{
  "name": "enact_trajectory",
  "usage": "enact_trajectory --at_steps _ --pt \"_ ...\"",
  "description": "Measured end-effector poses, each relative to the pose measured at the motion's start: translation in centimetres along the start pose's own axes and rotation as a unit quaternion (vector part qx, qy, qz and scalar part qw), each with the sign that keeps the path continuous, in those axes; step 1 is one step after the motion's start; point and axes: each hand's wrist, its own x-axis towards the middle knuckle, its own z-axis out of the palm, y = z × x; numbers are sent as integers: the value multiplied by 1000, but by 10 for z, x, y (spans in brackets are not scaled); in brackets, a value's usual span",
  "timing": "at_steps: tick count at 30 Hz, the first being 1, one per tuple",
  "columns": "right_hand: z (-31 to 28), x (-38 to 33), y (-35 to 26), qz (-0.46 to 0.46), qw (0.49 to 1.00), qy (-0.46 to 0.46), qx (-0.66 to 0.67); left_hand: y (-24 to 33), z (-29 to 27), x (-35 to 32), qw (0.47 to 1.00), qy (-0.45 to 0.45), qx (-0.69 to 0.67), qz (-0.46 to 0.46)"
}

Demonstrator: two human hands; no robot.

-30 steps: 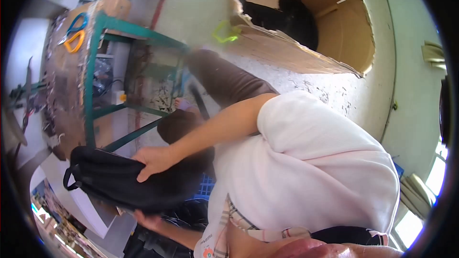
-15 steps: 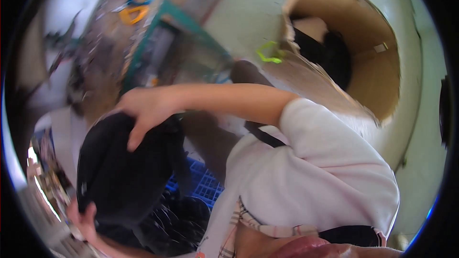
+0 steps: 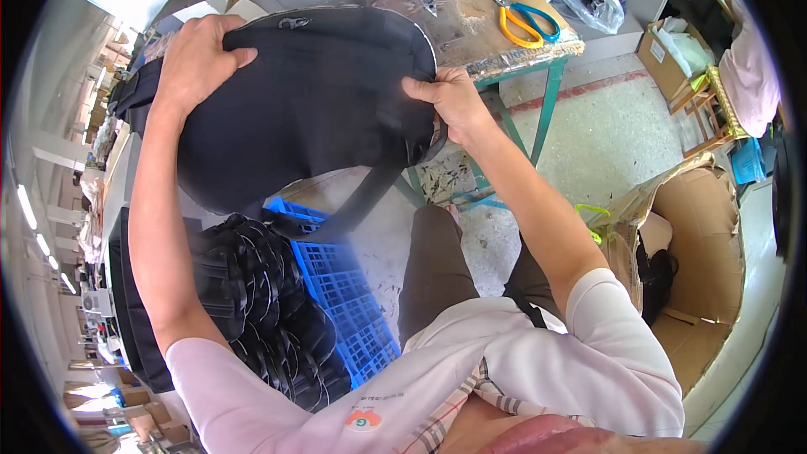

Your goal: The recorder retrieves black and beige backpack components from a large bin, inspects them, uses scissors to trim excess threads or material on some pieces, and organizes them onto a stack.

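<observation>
Both hands hold up a black backpack piece (image 3: 311, 92) with a pale raw edge along its curved top and a strap hanging below. My left hand (image 3: 197, 59) grips its upper left edge, thumb on the near face. On the right end, my right hand (image 3: 454, 105) pinches the edge between thumb and fingers. Below lies a pile of black bag pieces (image 3: 261, 303) with pale edges, beside a blue plastic crate (image 3: 336, 286).
Ahead stands a worn worktable (image 3: 471, 25) on green legs, bearing yellow-handled scissors (image 3: 521, 27) and blue-handled scissors (image 3: 542, 21). An open cardboard box (image 3: 698, 261) with black material inside is at my right. Farther off are a smaller carton (image 3: 672, 59) and a plastic bag (image 3: 588, 0).
The view has swung to the left and steadied. The backpack piece has come up in front of me, and my right hand has gone from its top to its right end.
</observation>
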Motion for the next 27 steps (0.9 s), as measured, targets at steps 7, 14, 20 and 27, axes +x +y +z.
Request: enact_trajectory --at_steps 7,14,20,27 --pt "-5 13 4 38 996 43 69 1 16 31 996 32 75 31" --pt "-19 24 5 53 993 69 74 11 31 51 992 60 101 43" --pt "-22 25 -5 80 993 56 61 13 36 55 992 47 115 24" --pt "-40 4 1 115 991 15 -61 -3 90 54 980 48 -162 110"
